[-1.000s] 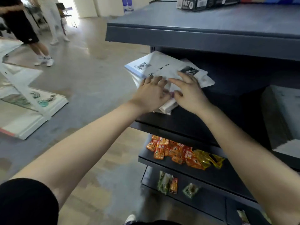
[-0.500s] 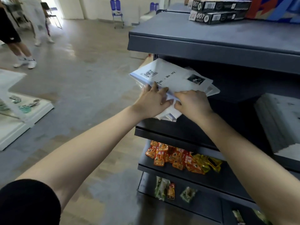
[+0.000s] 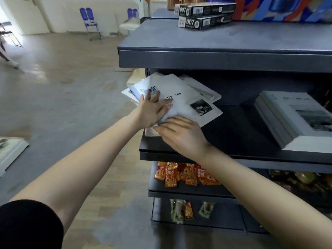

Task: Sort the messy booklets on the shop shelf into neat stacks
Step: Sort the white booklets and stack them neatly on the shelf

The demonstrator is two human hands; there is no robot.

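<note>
Left hand (image 3: pixel 152 110): fingers straight and spread, palm flat on the top cover, pressing down and gripping nothing. Right hand (image 3: pixel 181 134): fingers nearly straight, laid along the near edge of the pile; you cannot tell whether the thumb is tucked beneath.

Booklets (image 3: pixel 181 90): a fanned, skewed pile at frame centre, at the left end of the middle shelf (image 3: pixel 233 133), with corners jutting past its left edge.

The step in hand appears to be squaring this pile. Lighten your left palm so the covers can slide. Push the near edges flush with your right fingers, then tap the left side inward until nothing overhangs.

A squared stack (image 3: pixel 287 119) lies well apart at frame right and can serve as your pattern. Packets (image 3: pixel 185 174) lie on the shelf below, so a slipped booklet would likely land among them.
</note>
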